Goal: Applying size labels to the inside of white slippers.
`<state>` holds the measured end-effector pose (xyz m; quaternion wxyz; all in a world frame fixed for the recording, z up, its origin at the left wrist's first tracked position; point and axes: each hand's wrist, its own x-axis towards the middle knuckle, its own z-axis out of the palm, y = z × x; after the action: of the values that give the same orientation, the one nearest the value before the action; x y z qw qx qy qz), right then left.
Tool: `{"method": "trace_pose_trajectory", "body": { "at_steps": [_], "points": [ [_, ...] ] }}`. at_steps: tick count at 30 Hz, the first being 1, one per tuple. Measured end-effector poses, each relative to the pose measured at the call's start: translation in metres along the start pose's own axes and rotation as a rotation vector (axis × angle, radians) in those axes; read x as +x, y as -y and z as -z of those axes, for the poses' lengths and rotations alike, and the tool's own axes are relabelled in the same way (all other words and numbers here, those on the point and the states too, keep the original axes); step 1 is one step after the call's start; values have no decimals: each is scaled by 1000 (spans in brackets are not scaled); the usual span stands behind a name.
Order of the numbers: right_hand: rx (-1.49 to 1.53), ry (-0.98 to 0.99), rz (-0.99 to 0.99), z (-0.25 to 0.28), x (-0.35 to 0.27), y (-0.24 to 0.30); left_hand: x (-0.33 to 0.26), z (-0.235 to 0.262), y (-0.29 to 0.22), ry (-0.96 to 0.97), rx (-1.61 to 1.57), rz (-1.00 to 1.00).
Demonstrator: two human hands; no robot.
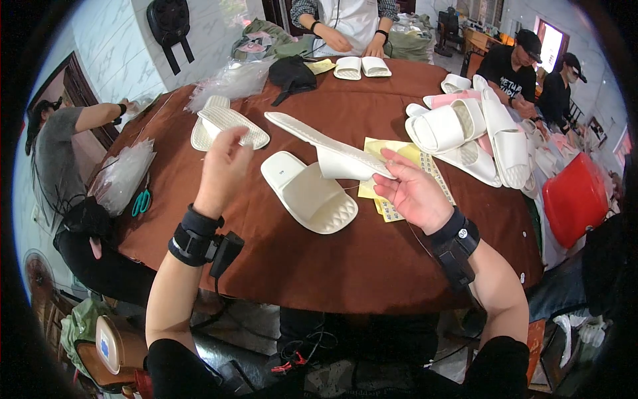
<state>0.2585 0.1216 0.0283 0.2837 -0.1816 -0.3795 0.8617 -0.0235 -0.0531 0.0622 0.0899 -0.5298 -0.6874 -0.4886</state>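
My right hand (417, 191) grips one end of a white slide slipper (332, 149), tilted above the table with its sole upward. Below it lies a second white slipper (310, 193), strap up, with a small mark on its insole. My left hand (224, 166) is raised to the left, fingers half bent and apart, with nothing visible in them. Behind that hand rests a pair of white slippers (216, 120), one with its textured sole up. Yellow sticker sheets (392, 153) lie partly behind the held slipper and my right hand.
White and pink slippers (465, 126) are heaped at the right, near a red stool (577, 199). Clear plastic bags (123, 176) and teal-handled scissors (141, 202) lie at the left. Across the brown-covered table (399, 266), a person stands behind another slipper pair (363, 67). Other people work at both sides.
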Motion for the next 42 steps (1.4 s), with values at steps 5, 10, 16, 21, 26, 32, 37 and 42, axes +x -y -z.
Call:
{"method": "trace_pose_trajectory", "body": {
  "at_steps": [5,10,16,21,26,32,37,42],
  "points": [
    [-16,133,-6,3,5,6,-26,-19,4,430,18,97],
    [-379,71,-122,16,7,17,-33,-38,-14,611,-107,242],
    [-916,-33,-183,16,15,24,-31,-44,-8,592,-252,430],
    [-1594,51,628,40,36,15,-34,-42,-13,577,-244,417],
    [-1067,-97,294,13,28,13,-47,-34,-27,466,-564,552],
    [-643,-20,35,7,32,8,-59,-27,-46,325,-645,601],
    [-556,137,-109,-1,39,-5,-84,-26,-51,358,-806,684],
    [-686,222,-156,-19,37,-16,-84,-24,-56,377,-924,750]
  ]
}}
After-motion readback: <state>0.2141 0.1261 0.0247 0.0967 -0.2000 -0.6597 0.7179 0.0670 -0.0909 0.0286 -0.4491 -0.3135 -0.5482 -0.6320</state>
